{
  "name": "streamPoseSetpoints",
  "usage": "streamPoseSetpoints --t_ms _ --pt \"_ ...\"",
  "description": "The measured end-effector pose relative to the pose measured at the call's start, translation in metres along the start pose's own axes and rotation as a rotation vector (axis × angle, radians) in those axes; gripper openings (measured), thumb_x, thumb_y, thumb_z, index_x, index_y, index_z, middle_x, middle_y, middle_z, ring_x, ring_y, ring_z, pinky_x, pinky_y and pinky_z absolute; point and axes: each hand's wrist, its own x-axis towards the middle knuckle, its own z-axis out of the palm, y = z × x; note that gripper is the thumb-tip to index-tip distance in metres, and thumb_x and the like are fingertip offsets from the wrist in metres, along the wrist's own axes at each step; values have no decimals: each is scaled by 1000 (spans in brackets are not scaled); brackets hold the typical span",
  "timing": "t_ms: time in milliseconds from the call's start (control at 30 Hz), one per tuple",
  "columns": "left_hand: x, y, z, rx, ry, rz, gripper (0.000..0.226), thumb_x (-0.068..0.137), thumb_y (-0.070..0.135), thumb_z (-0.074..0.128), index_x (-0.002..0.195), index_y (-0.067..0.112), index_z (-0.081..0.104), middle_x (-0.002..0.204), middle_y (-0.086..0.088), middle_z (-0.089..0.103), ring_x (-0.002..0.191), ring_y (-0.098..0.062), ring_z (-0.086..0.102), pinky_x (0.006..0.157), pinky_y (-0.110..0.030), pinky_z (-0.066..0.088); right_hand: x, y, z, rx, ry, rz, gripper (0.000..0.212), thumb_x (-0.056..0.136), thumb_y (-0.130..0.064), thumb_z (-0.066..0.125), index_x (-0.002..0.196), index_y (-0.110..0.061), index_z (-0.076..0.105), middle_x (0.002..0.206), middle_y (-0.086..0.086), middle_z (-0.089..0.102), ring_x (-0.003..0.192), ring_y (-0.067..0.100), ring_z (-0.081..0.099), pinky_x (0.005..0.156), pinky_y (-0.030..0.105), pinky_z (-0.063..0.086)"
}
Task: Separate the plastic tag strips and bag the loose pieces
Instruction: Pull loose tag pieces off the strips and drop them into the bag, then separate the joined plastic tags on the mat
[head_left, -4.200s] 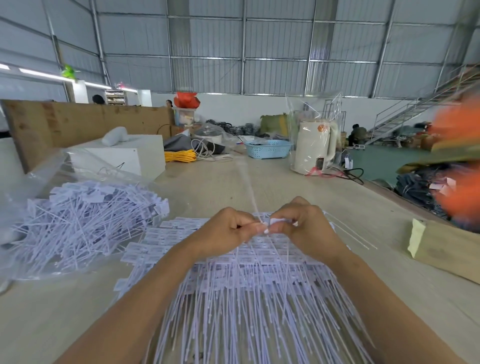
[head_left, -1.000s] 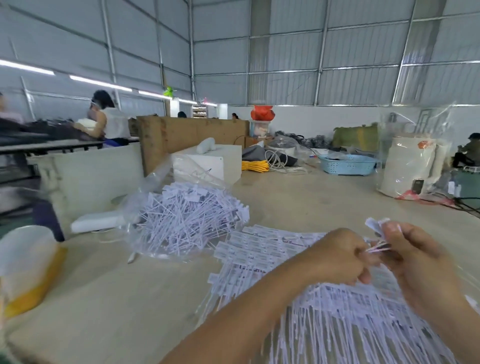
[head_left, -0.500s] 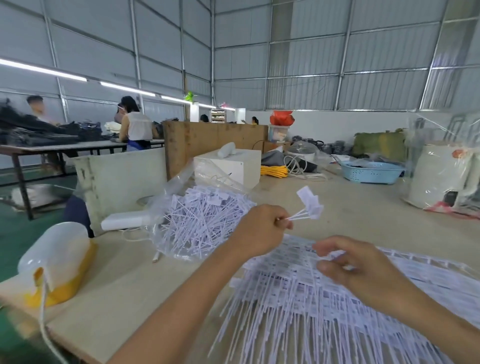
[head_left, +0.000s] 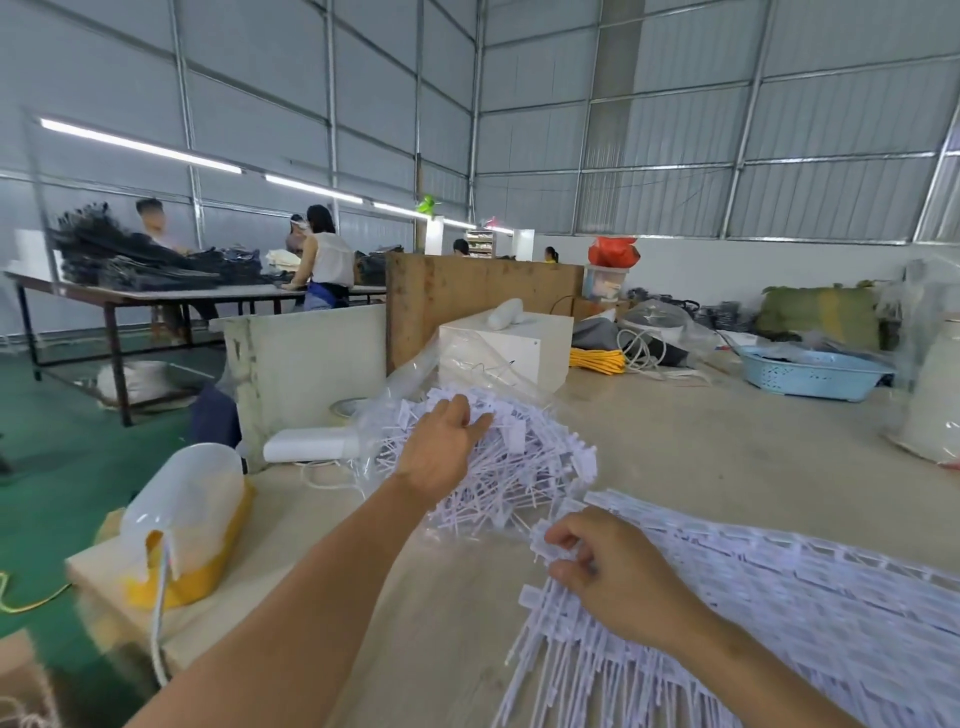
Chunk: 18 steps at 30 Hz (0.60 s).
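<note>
bag (head_left: 457, 358): one, clear, heaped with loose white tags (head_left: 524, 457) | strips (head_left: 779, 597): one fanned sheet on desk (head_left: 727, 447) | left hand (head_left: 441, 452): fingers straight over tags | right hand (head_left: 613, 571): pinching strips

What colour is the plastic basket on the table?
Light blue basket, seen in the head view.

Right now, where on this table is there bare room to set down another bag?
Bare tabletop lies beyond the joined tag strips, between the white box and the blue basket. A narrower strip runs between the left forearm and the yellow-and-white object. It is crowded around the clear bag of loose tags, where the left hand reaches.
</note>
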Motion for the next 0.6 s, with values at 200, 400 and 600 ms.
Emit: streamPoseSetpoints --t_ms 200,400,600 --pt "-2 1 20 9 -169 -32 64 99 49 14 152 14 4 159 -3 0 145 -24 4 115 -51 1 -4 10 11 -14 36 -66 18 92 -26 57 109 -26 61 101 -15 46 100 7 46 89 18 38" --pt "5 14 -8 155 -366 -127 66 99 52 12 151 15 -4 159 -2 -15 146 -28 -9 113 -62 0 -9 0 3 -5 -18 -56 25 93 -26 56 117 -20 60 111 -7 48 107 11 47 86 13 34" --pt "-1 80 -44 112 -122 -1 91 78 76 -1 150 21 -11 157 -4 -20 145 -30 -15 108 -66 -3 -39 21 -42 19 33 5 23 91 -26 61 113 -21 60 111 -9 47 98 7 51 70 3 34"
